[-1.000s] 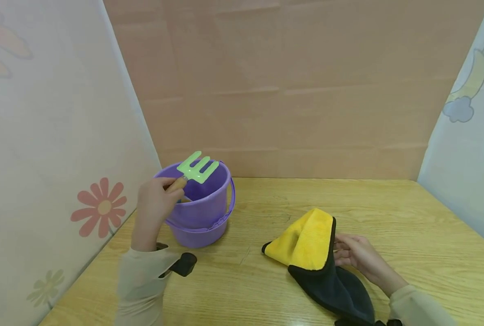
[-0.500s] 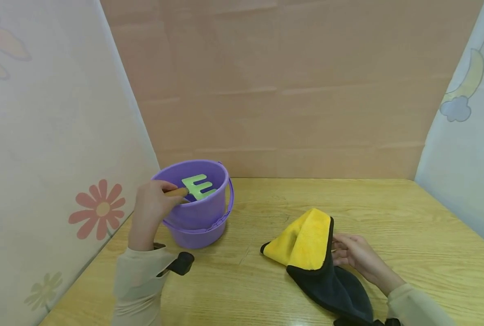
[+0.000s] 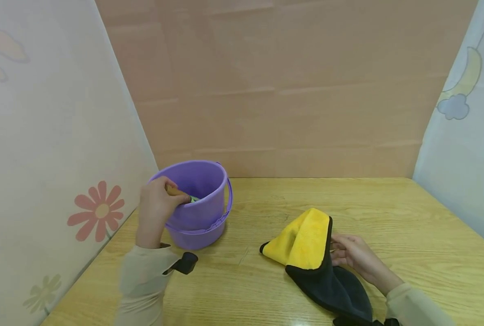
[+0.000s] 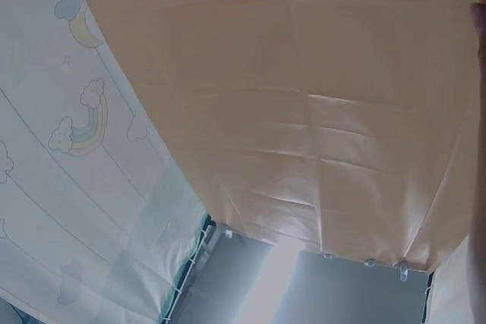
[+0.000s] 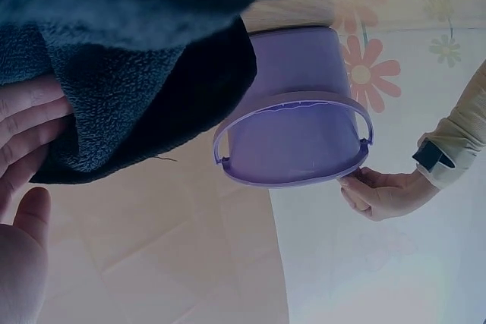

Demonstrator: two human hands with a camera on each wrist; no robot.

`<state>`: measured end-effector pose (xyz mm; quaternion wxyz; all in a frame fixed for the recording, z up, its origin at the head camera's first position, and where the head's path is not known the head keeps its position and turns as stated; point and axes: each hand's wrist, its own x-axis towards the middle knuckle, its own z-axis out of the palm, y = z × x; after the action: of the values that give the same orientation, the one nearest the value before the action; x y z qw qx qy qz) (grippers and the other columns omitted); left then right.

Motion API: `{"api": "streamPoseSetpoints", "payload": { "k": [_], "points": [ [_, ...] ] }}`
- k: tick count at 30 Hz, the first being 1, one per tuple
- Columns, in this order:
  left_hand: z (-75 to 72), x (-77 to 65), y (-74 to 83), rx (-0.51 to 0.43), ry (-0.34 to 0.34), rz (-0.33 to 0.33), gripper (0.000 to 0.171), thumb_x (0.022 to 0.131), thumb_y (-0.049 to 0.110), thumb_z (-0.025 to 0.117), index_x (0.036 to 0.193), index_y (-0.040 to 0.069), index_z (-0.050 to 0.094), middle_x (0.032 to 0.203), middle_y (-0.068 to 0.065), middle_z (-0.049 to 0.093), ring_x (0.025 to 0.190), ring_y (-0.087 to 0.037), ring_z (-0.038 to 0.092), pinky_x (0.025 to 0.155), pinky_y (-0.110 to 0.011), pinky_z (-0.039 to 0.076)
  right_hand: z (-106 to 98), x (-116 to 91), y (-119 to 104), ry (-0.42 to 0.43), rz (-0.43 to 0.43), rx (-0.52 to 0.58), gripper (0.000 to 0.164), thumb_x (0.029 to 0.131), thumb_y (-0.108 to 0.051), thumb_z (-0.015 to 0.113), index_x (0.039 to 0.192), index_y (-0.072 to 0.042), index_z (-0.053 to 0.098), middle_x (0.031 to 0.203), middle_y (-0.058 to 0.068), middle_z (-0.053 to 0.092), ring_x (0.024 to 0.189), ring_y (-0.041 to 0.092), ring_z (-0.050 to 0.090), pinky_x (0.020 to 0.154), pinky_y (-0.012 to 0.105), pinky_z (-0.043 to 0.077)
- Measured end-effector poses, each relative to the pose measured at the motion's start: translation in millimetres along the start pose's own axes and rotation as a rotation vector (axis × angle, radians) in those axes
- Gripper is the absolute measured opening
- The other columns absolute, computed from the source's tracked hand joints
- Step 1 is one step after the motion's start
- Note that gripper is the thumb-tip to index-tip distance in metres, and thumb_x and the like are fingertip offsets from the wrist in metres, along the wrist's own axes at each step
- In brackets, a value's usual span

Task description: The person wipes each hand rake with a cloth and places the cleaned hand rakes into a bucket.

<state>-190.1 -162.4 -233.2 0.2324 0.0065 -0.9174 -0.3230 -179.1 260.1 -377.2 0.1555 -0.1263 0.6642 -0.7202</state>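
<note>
My left hand pinches the wooden handle of a small garden fork at the near left rim of a purple bucket. Only a bit of the fork's green head shows; its tines are hidden inside the bucket. In the right wrist view, the left hand is at the bucket's rim. My right hand touches a cloth, yellow on one face and dark grey on the other, propped in a peak. The right wrist view shows its fingers straight against the dark side, thumb apart.
The bucket stands on a wooden table, its purple handle hanging down on the right. Brown paper closes off the back. A flower-printed white wall rises at the left, another white wall at the right.
The garden fork's green head has tipped from above the bucket down into it, turned by my left hand. My right hand and the cloth have stayed in place.
</note>
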Motion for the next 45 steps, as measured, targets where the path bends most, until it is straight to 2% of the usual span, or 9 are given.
{"api": "streamPoseSetpoints", "payload": {
  "k": [3, 6, 14, 19, 21, 24, 27, 34, 45],
  "points": [
    [3.3, 0.2, -2.3, -0.006, 0.019, 0.018, 0.031, 0.064, 0.011, 0.077, 0.084, -0.003, 0.058, 0.087, -0.018, 0.061, 0.084, -0.035, 0.055, 0.075, -0.044, 0.043, 1.5, 0.3, 0.9, 0.000, 0.005, -0.004, 0.031, 0.100, -0.016, 0.034, 0.094, -0.012, 0.064, 0.087, -0.001, 0.066, 0.076, 0.014, 0.064, 0.069, 0.031, 0.053],
    [4.7, -0.4, -3.8, -0.015, 0.008, 0.012, 0.030, 0.066, 0.010, 0.077, 0.085, -0.003, 0.057, 0.087, -0.019, 0.061, 0.085, -0.034, 0.056, 0.074, -0.044, 0.044, 3.1, 0.7, 1.6, 0.002, 0.014, -0.001, 0.030, 0.100, -0.017, 0.035, 0.094, -0.012, 0.064, 0.086, -0.001, 0.065, 0.075, 0.013, 0.064, 0.069, 0.031, 0.053],
    [4.3, 0.9, 0.3, -0.018, -0.160, -0.025, 0.024, 0.084, 0.011, 0.064, 0.093, -0.001, 0.046, 0.088, -0.014, 0.058, 0.086, -0.030, 0.056, 0.073, -0.040, 0.044, 4.1, 1.6, 2.1, 0.007, 0.016, 0.006, 0.028, 0.099, -0.018, 0.038, 0.091, -0.011, 0.064, 0.083, -0.001, 0.065, 0.074, 0.013, 0.064, 0.068, 0.029, 0.053],
    [6.1, 1.8, -0.5, 0.023, -0.206, 0.043, 0.022, 0.083, 0.002, 0.058, 0.098, -0.006, 0.045, 0.090, -0.018, 0.058, 0.088, -0.033, 0.056, 0.076, -0.043, 0.044, 4.8, 2.0, 2.4, 0.009, 0.022, 0.007, 0.030, 0.099, -0.017, 0.036, 0.089, -0.012, 0.064, 0.083, -0.001, 0.064, 0.073, 0.012, 0.064, 0.068, 0.030, 0.052],
    [7.0, 1.7, -1.0, 0.034, -0.209, 0.073, 0.021, 0.080, -0.002, 0.055, 0.098, -0.008, 0.047, 0.087, -0.018, 0.057, 0.083, -0.032, 0.055, 0.076, -0.042, 0.044, 5.3, 2.5, 2.6, 0.021, 0.031, 0.002, 0.029, 0.099, -0.017, 0.037, 0.089, -0.012, 0.063, 0.083, -0.001, 0.064, 0.073, 0.012, 0.064, 0.069, 0.030, 0.052],
    [7.9, 1.6, -1.5, 0.039, -0.198, 0.085, 0.017, 0.079, -0.004, 0.053, 0.095, -0.007, 0.048, 0.082, -0.015, 0.053, 0.079, -0.028, 0.051, 0.074, -0.040, 0.043, 6.4, 3.3, 3.0, 0.038, 0.041, -0.007, 0.027, 0.099, -0.018, 0.038, 0.090, -0.012, 0.063, 0.083, -0.001, 0.064, 0.073, 0.012, 0.064, 0.069, 0.030, 0.052],
    [8.1, 1.9, -1.7, 0.046, -0.195, 0.078, 0.014, 0.082, -0.003, 0.055, 0.094, -0.007, 0.048, 0.083, -0.016, 0.051, 0.080, -0.029, 0.050, 0.076, -0.041, 0.043, 7.2, 3.6, 3.4, 0.051, 0.051, -0.010, 0.026, 0.099, -0.018, 0.039, 0.090, -0.011, 0.063, 0.082, -0.001, 0.064, 0.073, 0.013, 0.064, 0.069, 0.030, 0.052],
    [8.9, 3.0, -1.3, 0.056, -0.200, 0.042, 0.019, 0.086, 0.000, 0.056, 0.100, -0.010, 0.052, 0.099, -0.024, 0.058, 0.095, -0.035, 0.056, 0.084, -0.045, 0.044, 7.5, 4.0, 3.9, 0.065, 0.051, -0.009, 0.025, 0.098, -0.018, 0.040, 0.091, -0.010, 0.063, 0.082, -0.001, 0.064, 0.072, 0.012, 0.063, 0.068, 0.030, 0.052],
    [10.5, 1.1, -2.4, 0.107, -0.150, 0.056, 0.026, 0.084, 0.006, 0.058, 0.103, -0.012, 0.055, 0.096, -0.022, 0.060, 0.091, -0.035, 0.057, 0.083, -0.046, 0.043, 6.1, 3.5, 5.5, 0.059, 0.052, -0.016, 0.026, 0.098, -0.020, 0.040, 0.091, -0.010, 0.062, 0.083, -0.001, 0.064, 0.073, 0.011, 0.063, 0.069, 0.029, 0.052]
  ]
}}
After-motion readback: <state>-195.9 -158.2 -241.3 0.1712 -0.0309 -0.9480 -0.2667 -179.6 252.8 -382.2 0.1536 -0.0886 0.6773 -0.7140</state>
